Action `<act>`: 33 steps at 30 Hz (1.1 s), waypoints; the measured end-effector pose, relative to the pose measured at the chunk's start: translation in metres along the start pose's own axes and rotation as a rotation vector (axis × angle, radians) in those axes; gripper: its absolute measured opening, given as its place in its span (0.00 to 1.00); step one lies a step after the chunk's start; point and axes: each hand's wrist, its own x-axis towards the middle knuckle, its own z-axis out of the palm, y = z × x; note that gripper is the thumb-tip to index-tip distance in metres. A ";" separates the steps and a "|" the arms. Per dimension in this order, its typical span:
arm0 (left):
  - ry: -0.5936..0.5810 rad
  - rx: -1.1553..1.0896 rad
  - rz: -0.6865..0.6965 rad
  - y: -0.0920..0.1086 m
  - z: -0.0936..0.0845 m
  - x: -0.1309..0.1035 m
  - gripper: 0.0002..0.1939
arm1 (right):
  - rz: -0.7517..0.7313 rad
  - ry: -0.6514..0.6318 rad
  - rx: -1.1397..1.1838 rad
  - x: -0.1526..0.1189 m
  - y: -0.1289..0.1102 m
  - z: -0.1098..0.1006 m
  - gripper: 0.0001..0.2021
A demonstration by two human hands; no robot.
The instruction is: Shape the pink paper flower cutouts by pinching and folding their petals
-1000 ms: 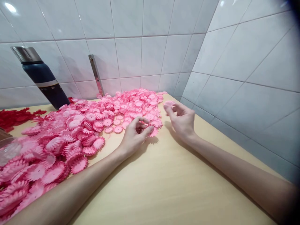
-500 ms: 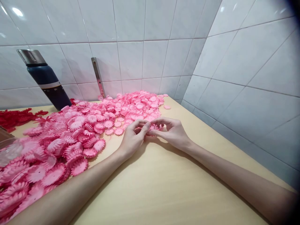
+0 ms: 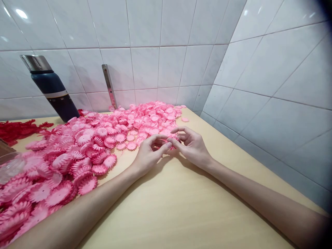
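Pale table (image 3: 160,204) | pink scalloped discs (image 3: 84,138) (heaped thickly) | red pieces (image 3: 16,131) | dark-blue bottle (image 3: 55,86)

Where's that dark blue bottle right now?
The dark blue bottle is at the head view's left, before the tiled wall, just behind the pink pile and near the red pieces.

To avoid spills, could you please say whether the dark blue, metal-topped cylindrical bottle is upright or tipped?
Upright: the bottle stands, silver top uppermost; joints beside it in the white tiled wall lean likewise.
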 end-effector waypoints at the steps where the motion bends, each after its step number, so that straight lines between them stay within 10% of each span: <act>1: -0.008 0.000 -0.005 0.000 0.000 0.000 0.13 | -0.010 -0.006 0.001 -0.001 -0.001 0.000 0.14; 19: 0.054 -0.094 -0.033 -0.003 -0.001 0.000 0.15 | -0.285 -0.100 -0.294 0.001 -0.001 -0.008 0.03; 33: 0.030 -0.088 -0.016 -0.003 0.002 0.001 0.14 | -0.182 0.342 -0.393 0.006 0.007 0.001 0.08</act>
